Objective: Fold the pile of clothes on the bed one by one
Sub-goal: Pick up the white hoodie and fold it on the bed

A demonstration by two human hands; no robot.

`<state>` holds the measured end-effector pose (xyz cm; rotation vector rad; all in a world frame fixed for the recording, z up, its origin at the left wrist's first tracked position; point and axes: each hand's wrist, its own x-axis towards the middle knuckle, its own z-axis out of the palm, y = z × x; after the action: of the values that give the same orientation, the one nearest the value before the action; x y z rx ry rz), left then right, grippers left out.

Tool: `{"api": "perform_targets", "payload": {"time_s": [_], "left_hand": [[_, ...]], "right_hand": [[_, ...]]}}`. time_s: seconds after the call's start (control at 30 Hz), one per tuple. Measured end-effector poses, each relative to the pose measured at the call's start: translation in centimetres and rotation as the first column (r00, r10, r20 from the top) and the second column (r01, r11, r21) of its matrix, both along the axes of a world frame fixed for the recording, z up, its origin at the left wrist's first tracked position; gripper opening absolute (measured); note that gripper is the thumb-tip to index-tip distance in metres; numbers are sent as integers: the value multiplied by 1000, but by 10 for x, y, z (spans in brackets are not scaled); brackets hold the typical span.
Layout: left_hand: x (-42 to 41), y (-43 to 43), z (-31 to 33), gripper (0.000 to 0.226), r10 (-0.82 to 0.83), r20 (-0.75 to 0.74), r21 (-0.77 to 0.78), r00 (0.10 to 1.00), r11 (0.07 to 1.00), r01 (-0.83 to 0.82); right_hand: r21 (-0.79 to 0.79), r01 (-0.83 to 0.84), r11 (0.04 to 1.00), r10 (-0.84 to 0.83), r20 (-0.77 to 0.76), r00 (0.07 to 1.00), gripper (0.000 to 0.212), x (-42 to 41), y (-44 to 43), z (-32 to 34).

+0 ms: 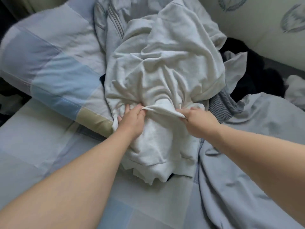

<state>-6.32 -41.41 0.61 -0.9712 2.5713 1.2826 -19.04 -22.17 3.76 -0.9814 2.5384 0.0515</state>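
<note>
A crumpled white sweatshirt (165,66) lies on top of the clothes pile in the middle of the bed. Its ribbed hem (158,164) hangs toward me. My left hand (132,119) grips a bunched fold of the white fabric at the left. My right hand (194,119) pinches the same fold at its right end, and the cloth is stretched taut between both hands. Under the sweatshirt lie a light grey garment (112,19) at the back and a grey knitted piece (226,103) at the right.
A patchwork pillow (49,66) in blue, grey and beige lies at the left. A pale blue-grey garment or cover (247,146) spreads at the right. Dark clothing (257,76) sits by the patterned headboard cushion (264,22). The bedsheet (41,146) shows in front left.
</note>
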Motion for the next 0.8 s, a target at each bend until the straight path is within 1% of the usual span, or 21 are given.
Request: {"api": "perform_targets", "payload": {"time_s": [0.03, 0.1, 0.2, 0.3, 0.47, 0.57, 0.6, 0.7, 0.8], "left_hand": [[15, 8, 13, 43, 19, -18, 72, 1000, 997, -17], [55, 28, 41, 42, 27, -20, 160, 999, 987, -24], [112, 54, 86, 33, -13, 10, 183, 1000, 983, 11], [150, 72, 126, 34, -81, 55, 240, 995, 969, 65], [185, 109, 173, 35, -252, 122, 298, 960, 932, 207], [202, 128, 189, 38, -281, 123, 358, 952, 907, 222], [208, 134, 195, 39, -287, 125, 360, 950, 905, 226], [228, 151, 210, 40, -309, 105, 313, 945, 913, 264], [254, 181, 232, 38, -323, 67, 253, 944, 921, 297]], "right_hand": [[-10, 9, 1000, -9, 14, 1000, 31, 20, 10, 17], [-31, 95, 995, -91, 120, 989, 33, 66, 31, 49], [-119, 240, 964, -214, 196, 957, 45, 125, 67, 87], [-171, 340, 925, -293, 248, 923, 43, 187, 101, 123], [-65, 498, 865, -456, 313, 833, 38, 245, 148, 169], [-37, 546, 837, -505, 330, 797, 22, 265, 175, 189], [-32, 563, 826, -518, 352, 780, 20, 272, 184, 196], [-55, 576, 816, -515, 384, 766, 25, 292, 210, 210], [-160, 571, 805, -480, 389, 787, 33, 327, 247, 220]]}}
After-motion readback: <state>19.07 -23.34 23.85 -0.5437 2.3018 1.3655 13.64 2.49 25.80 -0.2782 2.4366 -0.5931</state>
